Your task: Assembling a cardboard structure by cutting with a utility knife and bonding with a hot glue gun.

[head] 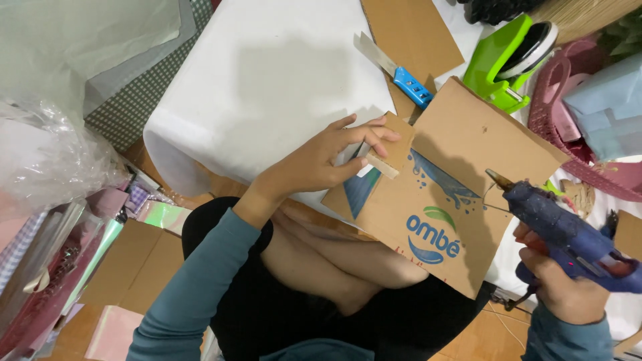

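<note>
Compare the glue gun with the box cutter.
The glue gun is dark blue all over and gripped in the right hand; the box cutter has a light blue handle with a bare metal blade and lies untouched on the white sheet. The gun is bulky, the cutter slim and flat. Both point up-left.

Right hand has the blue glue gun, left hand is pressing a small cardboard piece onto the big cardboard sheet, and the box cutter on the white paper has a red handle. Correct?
Not quite: the head view shows the box cutter has a blue handle, not red. The right hand does hold the blue glue gun, and the left hand presses the small cardboard piece onto the big cardboard sheet.
</note>
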